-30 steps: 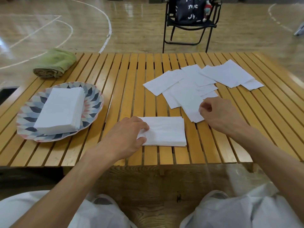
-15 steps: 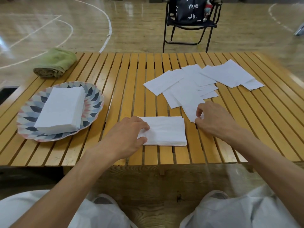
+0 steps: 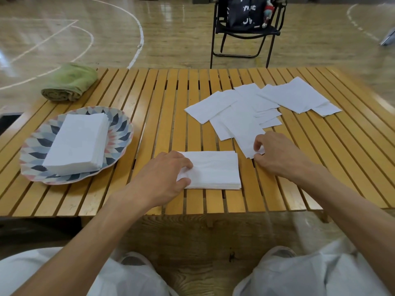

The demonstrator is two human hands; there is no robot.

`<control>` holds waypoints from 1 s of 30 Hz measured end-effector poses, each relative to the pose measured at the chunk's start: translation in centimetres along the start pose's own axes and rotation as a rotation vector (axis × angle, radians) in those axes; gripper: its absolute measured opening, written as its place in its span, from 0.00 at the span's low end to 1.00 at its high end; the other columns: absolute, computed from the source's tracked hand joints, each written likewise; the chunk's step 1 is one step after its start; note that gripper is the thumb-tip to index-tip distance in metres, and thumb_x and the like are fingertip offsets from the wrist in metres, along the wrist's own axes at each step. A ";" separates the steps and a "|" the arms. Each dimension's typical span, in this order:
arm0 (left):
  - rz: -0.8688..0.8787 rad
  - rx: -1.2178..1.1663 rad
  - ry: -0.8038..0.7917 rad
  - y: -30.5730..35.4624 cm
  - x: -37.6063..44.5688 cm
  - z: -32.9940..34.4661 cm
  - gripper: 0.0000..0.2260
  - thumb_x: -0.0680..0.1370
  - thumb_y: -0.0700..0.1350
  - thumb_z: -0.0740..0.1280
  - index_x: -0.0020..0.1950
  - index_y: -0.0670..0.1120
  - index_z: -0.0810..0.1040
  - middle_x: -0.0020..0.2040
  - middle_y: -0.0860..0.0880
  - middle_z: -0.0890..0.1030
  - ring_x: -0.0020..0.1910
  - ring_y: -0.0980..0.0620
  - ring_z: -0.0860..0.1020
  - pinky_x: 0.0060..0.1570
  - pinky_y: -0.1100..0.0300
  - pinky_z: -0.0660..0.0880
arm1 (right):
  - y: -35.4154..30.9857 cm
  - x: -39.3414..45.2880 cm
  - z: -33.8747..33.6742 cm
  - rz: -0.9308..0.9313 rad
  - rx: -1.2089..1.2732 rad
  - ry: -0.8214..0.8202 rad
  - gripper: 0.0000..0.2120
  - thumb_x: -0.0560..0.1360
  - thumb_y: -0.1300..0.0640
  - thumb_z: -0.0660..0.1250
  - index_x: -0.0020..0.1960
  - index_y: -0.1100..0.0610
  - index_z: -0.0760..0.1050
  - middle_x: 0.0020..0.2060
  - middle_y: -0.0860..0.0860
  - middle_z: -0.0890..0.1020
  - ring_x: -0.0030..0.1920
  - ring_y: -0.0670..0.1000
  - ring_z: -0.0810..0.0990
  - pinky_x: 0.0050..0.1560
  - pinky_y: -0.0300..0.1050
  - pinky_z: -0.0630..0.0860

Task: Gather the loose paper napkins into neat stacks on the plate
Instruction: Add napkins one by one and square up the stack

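Observation:
A patterned plate [image 3: 119, 129] on the left of the slatted table carries a neat stack of white napkins [image 3: 79, 142]. A second small napkin stack [image 3: 215, 169] lies near the front edge; my left hand [image 3: 164, 178] rests on its left end, fingers spread over it. Several loose napkins [image 3: 245, 116] are scattered at the centre right. My right hand [image 3: 275, 154] pinches the near corner of the closest loose napkin [image 3: 245, 133] between thumb and fingers.
A rolled green towel [image 3: 70, 82] lies at the table's far left corner. A black folding chair [image 3: 245, 33] with a dark bag stands on the gym floor behind the table. My knees in white trousers sit below the front edge.
My right hand moved left and toward me onto the near corner of the closest loose napkin and closed its fingers on it. My left hand stayed on the small stack.

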State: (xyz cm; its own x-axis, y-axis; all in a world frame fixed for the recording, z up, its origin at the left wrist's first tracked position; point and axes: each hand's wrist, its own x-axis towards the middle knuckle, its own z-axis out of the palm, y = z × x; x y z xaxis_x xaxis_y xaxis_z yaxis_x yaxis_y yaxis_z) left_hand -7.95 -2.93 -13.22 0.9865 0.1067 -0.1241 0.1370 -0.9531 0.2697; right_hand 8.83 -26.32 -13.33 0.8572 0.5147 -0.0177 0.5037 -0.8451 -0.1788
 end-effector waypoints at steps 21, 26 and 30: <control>0.009 0.010 0.003 -0.1 0.0 0.2 0.20 0.80 0.56 0.64 0.71 0.57 0.70 0.73 0.56 0.68 0.70 0.54 0.66 0.70 0.55 0.63 | -0.2 -0.2 0.3 -0.045 -0.091 0.019 0.11 0.76 0.51 0.69 0.57 0.50 0.76 0.58 0.50 0.79 0.56 0.52 0.78 0.44 0.43 0.70; 0.008 0.006 -0.002 -0.1 0.0 0.2 0.20 0.80 0.56 0.63 0.72 0.57 0.69 0.73 0.56 0.68 0.70 0.54 0.65 0.70 0.55 0.62 | -0.6 -0.2 0.7 -0.050 -0.118 0.091 0.05 0.79 0.52 0.67 0.53 0.52 0.78 0.52 0.51 0.79 0.50 0.51 0.78 0.43 0.43 0.74; 0.009 0.007 0.000 -0.1 0.0 0.2 0.20 0.80 0.56 0.63 0.72 0.57 0.69 0.73 0.56 0.68 0.70 0.54 0.65 0.70 0.55 0.62 | -0.5 -0.1 0.6 -0.040 -0.121 0.083 0.05 0.81 0.56 0.63 0.53 0.54 0.78 0.52 0.51 0.79 0.50 0.51 0.77 0.43 0.45 0.75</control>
State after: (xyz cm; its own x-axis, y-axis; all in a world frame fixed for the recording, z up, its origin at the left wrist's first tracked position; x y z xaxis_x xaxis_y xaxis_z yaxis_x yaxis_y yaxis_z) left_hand -7.98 -2.90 -13.43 0.9877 0.0983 -0.1217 0.1277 -0.9560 0.2640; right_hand 8.41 -25.84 -13.85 0.8396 0.5389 0.0690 0.5426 -0.8380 -0.0574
